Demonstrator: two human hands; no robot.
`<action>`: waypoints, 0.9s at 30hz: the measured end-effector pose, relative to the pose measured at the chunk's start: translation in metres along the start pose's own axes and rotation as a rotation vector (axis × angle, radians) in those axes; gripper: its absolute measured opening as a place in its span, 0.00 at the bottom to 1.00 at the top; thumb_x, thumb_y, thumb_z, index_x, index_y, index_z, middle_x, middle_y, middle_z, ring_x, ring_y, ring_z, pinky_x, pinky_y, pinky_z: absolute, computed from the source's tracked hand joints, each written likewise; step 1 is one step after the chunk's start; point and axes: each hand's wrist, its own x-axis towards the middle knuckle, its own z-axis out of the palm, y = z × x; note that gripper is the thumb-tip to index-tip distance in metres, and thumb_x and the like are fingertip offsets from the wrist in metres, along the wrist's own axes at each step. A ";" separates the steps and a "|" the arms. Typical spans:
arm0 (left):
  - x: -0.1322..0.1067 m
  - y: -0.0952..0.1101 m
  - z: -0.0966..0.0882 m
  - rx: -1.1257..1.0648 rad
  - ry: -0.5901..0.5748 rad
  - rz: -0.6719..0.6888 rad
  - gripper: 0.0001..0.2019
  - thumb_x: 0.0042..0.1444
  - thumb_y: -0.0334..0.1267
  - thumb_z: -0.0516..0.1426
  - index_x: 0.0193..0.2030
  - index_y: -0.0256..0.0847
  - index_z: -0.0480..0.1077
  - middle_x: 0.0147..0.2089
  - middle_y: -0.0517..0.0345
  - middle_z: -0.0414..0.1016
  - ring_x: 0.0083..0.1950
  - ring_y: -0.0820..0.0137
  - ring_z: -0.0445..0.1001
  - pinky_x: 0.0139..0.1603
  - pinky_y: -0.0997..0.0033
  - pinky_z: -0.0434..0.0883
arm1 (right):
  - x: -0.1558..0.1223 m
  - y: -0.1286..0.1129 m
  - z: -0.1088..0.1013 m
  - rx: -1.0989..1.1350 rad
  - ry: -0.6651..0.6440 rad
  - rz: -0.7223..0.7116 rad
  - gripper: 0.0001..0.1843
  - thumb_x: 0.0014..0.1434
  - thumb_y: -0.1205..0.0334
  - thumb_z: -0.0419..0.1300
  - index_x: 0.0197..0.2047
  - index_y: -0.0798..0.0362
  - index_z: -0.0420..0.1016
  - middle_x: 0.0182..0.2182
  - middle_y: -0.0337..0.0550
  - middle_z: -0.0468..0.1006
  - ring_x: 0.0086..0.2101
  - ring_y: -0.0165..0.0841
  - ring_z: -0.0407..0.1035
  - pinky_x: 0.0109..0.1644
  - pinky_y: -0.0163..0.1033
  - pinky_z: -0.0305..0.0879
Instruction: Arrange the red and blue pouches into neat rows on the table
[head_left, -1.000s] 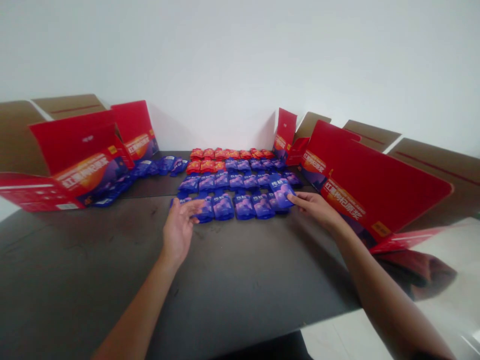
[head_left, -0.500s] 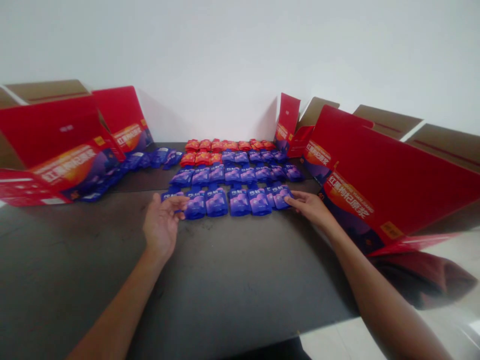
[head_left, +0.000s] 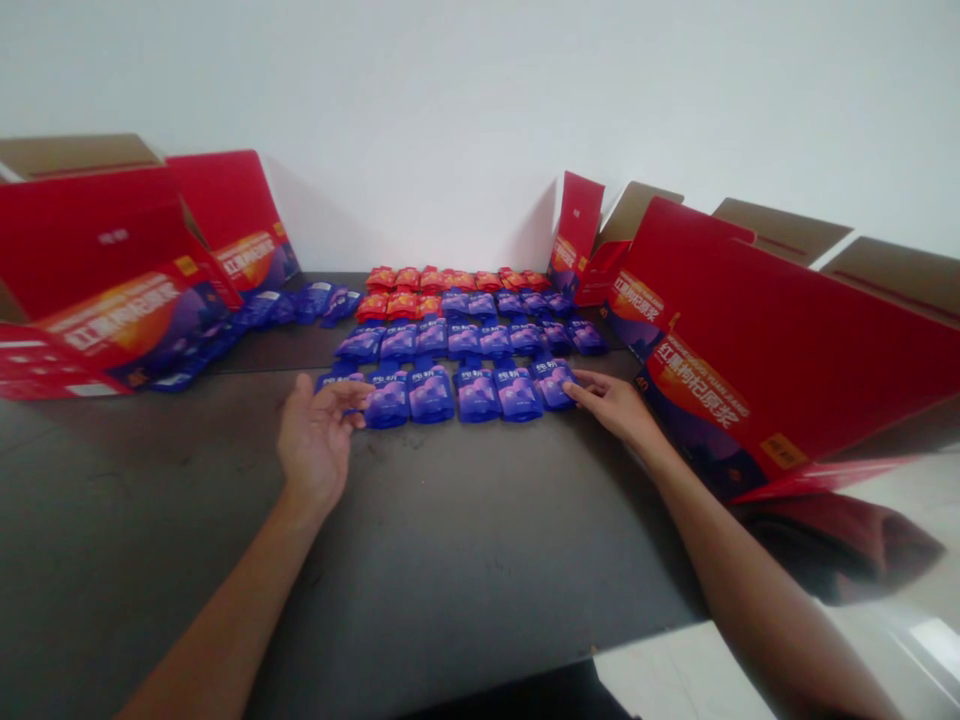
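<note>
Several blue-purple pouches lie in a front row on the dark table. My right hand point(head_left: 619, 408) pinches the right edge of the rightmost pouch point(head_left: 553, 384), its fingers closed at that edge. At the other end, my left hand point(head_left: 319, 440) is open, with its palm turned inward and fingers apart. Its fingertips are beside the left pouch point(head_left: 388, 402) and partly cover another pouch point(head_left: 337, 376) behind them; whether they touch is hard to tell. Two more pouches near the middle, one point(head_left: 432, 396) and another point(head_left: 478, 396), lie flat.
Behind are more rows of purple pouches point(head_left: 463, 340) and red-orange pouches point(head_left: 403, 306). Loose purple pouches point(head_left: 315, 300) lie at the back left. Open red cartons stand on the left point(head_left: 97, 220) and right point(head_left: 795, 330). The table's front edge point(head_left: 570, 665) is near me.
My right hand has brought the rightmost pouch slightly left, and it now covers the pouch that showed beside it. My left hand stays by the left end. The view has shifted slightly.
</note>
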 end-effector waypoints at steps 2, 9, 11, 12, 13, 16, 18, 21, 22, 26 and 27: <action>0.000 -0.001 0.000 -0.009 0.007 -0.003 0.30 0.62 0.61 0.47 0.29 0.42 0.80 0.35 0.48 0.77 0.37 0.63 0.69 0.32 0.66 0.63 | -0.001 -0.002 0.000 -0.005 -0.003 0.004 0.35 0.59 0.38 0.62 0.59 0.56 0.77 0.31 0.46 0.82 0.32 0.37 0.75 0.38 0.40 0.69; 0.002 -0.001 -0.001 -0.001 0.007 0.002 0.29 0.61 0.62 0.48 0.30 0.42 0.79 0.36 0.48 0.78 0.37 0.63 0.70 0.32 0.66 0.64 | -0.004 -0.007 0.002 -0.045 -0.004 -0.010 0.38 0.60 0.36 0.60 0.61 0.57 0.75 0.30 0.46 0.81 0.32 0.38 0.75 0.35 0.39 0.66; 0.002 -0.001 -0.001 -0.005 0.009 0.005 0.29 0.62 0.60 0.47 0.30 0.40 0.78 0.35 0.48 0.78 0.36 0.64 0.70 0.32 0.67 0.64 | -0.004 -0.009 0.002 -0.068 -0.003 -0.009 0.38 0.60 0.35 0.60 0.61 0.56 0.76 0.30 0.46 0.81 0.32 0.38 0.75 0.35 0.39 0.65; 0.003 -0.001 -0.001 -0.011 0.010 0.009 0.29 0.63 0.59 0.47 0.30 0.39 0.78 0.35 0.48 0.77 0.36 0.64 0.70 0.32 0.67 0.63 | -0.005 -0.009 0.002 -0.080 0.000 -0.007 0.38 0.60 0.35 0.60 0.61 0.56 0.76 0.30 0.46 0.80 0.32 0.38 0.75 0.35 0.39 0.65; 0.003 -0.001 -0.001 -0.017 0.012 0.013 0.29 0.64 0.59 0.46 0.31 0.39 0.78 0.35 0.47 0.77 0.36 0.65 0.70 0.32 0.67 0.63 | -0.005 -0.010 0.002 -0.093 0.006 -0.005 0.38 0.60 0.34 0.59 0.60 0.56 0.76 0.29 0.45 0.80 0.31 0.38 0.75 0.35 0.39 0.65; 0.003 -0.001 -0.001 -0.017 0.010 0.012 0.30 0.65 0.58 0.45 0.31 0.38 0.77 0.35 0.47 0.77 0.36 0.64 0.70 0.31 0.67 0.63 | -0.006 -0.012 0.001 -0.134 0.035 -0.003 0.38 0.60 0.33 0.58 0.60 0.55 0.76 0.29 0.46 0.80 0.32 0.38 0.75 0.35 0.39 0.65; 0.003 -0.001 -0.001 -0.009 0.015 0.008 0.30 0.65 0.58 0.44 0.30 0.39 0.77 0.35 0.47 0.76 0.36 0.64 0.70 0.30 0.67 0.63 | -0.007 -0.014 0.000 -0.160 0.051 -0.003 0.38 0.60 0.32 0.57 0.60 0.55 0.77 0.29 0.46 0.80 0.32 0.39 0.75 0.36 0.40 0.66; 0.004 -0.002 -0.002 0.008 0.024 0.012 0.30 0.66 0.57 0.44 0.31 0.39 0.77 0.35 0.48 0.76 0.36 0.65 0.70 0.30 0.67 0.64 | -0.008 -0.015 -0.002 -0.172 0.068 -0.008 0.37 0.61 0.32 0.56 0.58 0.53 0.78 0.29 0.46 0.80 0.33 0.39 0.75 0.37 0.40 0.66; 0.005 -0.003 -0.002 0.012 0.026 0.016 0.29 0.66 0.57 0.44 0.31 0.39 0.77 0.35 0.49 0.76 0.35 0.65 0.70 0.30 0.68 0.64 | -0.008 -0.016 -0.003 -0.167 0.077 -0.012 0.37 0.61 0.32 0.55 0.57 0.53 0.78 0.29 0.46 0.80 0.33 0.39 0.75 0.37 0.40 0.66; 0.006 -0.010 -0.003 0.077 0.072 0.080 0.23 0.63 0.54 0.51 0.32 0.38 0.76 0.32 0.53 0.73 0.32 0.70 0.68 0.28 0.71 0.62 | -0.010 -0.020 -0.007 -0.124 0.201 -0.045 0.34 0.65 0.33 0.51 0.55 0.52 0.78 0.28 0.43 0.77 0.31 0.37 0.73 0.37 0.40 0.65; 0.006 -0.011 -0.002 0.135 0.095 0.117 0.20 0.62 0.53 0.53 0.32 0.38 0.76 0.31 0.55 0.72 0.30 0.71 0.67 0.27 0.72 0.61 | -0.012 -0.023 -0.008 -0.107 0.256 -0.062 0.33 0.65 0.34 0.50 0.55 0.52 0.78 0.28 0.42 0.77 0.31 0.36 0.72 0.37 0.40 0.64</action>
